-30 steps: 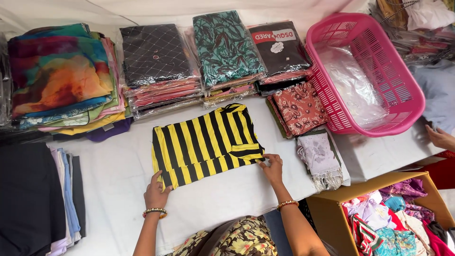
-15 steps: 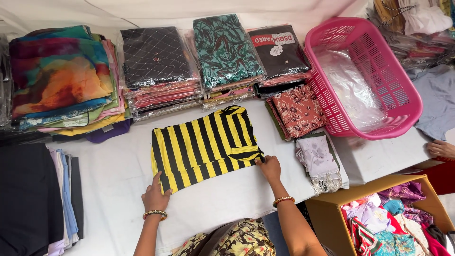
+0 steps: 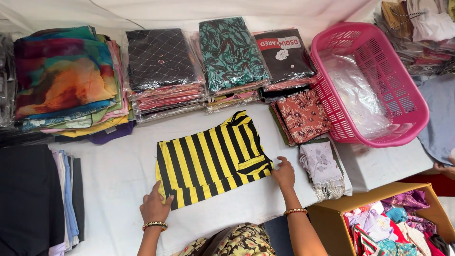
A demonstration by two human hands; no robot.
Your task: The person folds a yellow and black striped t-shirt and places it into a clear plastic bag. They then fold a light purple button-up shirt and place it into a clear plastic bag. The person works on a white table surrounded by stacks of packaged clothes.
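A yellow and black striped garment (image 3: 211,159) lies folded flat on the white table (image 3: 118,175) in front of me. My left hand (image 3: 155,205) rests palm down on its near left corner, fingers spread. My right hand (image 3: 284,173) presses on its near right corner by the folded sleeve. Each wrist carries a beaded bracelet. Neither hand grips anything.
Stacks of bagged folded clothes (image 3: 227,59) line the back. A colourful fabric pile (image 3: 64,80) sits at the left, dark folded cloth (image 3: 28,199) near left. A pink basket (image 3: 367,80) with clear bags stands right, a cardboard box (image 3: 393,223) of clothes near right. Another person's hand (image 3: 445,168) shows at the right edge.
My hands have shifted slightly along the near edge of the striped garment, flattening it. The garment stays in the same place.
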